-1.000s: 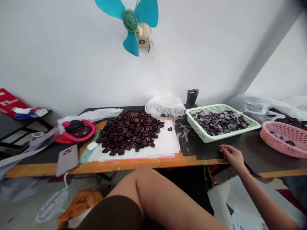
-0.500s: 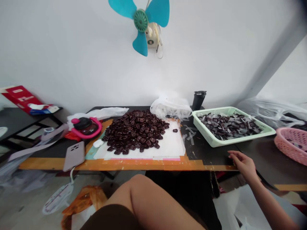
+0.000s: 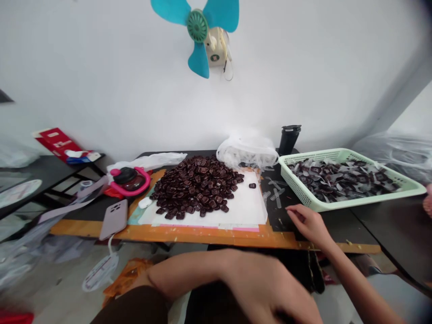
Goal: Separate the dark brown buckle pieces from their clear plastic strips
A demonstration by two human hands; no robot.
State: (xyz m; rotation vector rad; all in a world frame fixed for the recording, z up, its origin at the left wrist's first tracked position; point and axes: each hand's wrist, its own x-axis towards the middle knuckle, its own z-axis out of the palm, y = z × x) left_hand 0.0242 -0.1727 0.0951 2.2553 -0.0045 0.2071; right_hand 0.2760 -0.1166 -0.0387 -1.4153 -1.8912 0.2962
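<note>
My right hand [image 3: 308,225] is over the dark table [image 3: 340,225], just in front of the green basket [image 3: 364,202]. Its fingers are curled in with the tips close together; whatever they may hold cannot be made out. Blurred and large, my left hand [image 3: 270,285] reaches across below the table edge, and its fingers are mostly hidden. A heap of small glossy dark-brown moulded pieces [image 3: 199,184] lies on white paper [image 3: 249,207]. One loose brown piece [image 3: 252,185] sits apart on the right. Inside the basket are similar dark pieces mixed with translucent strips [image 3: 347,177].
Clear strips [image 3: 276,195] lie left of the basket. Behind stand a white plastic bag [image 3: 248,150] and a black cup [image 3: 289,140]. A phone [image 3: 114,218], a white case [image 3: 145,202] and a pink-handled pot [image 3: 131,180] are at left. A blue fan [image 3: 197,27] hangs above.
My view has turned slightly right. My right hand has moved left along the table, toward the strips. My left hand has come up and right into the lower middle of view.
</note>
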